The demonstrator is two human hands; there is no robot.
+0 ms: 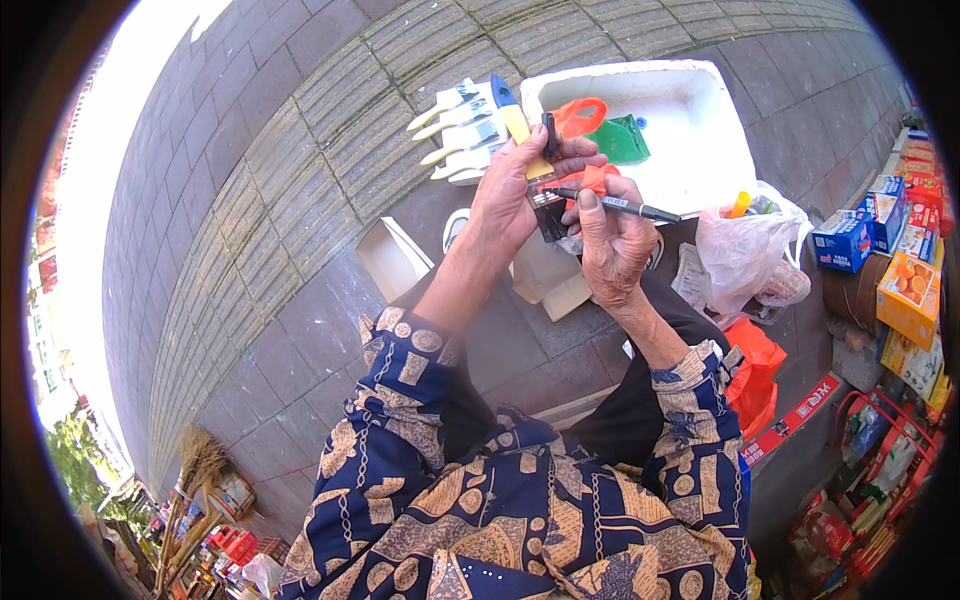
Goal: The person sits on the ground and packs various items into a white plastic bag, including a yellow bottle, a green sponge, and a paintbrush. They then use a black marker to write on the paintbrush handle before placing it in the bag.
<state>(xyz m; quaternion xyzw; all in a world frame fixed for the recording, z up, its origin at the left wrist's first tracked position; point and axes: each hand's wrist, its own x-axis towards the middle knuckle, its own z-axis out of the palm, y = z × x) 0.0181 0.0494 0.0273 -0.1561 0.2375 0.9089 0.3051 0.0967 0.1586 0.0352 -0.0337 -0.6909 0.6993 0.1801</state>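
Observation:
My left hand grips a paintbrush with a yellow and blue handle; its dark bristles point down towards me. A black pen cap is also held between the fingers of that hand. In my right hand is a black marker pen, its tip at the metal band of the brush. Orange-red plastic shows between the two hands. Just beyond them, several paintbrushes with pale yellow handles lie side by side at the left edge of a white foam box.
The foam box holds a green packet and an orange-red loop. Open cardboard boxes lie on the paving by my feet. A white plastic bag, a red bag and stacked goods stand to the right. Straw brooms are lower left.

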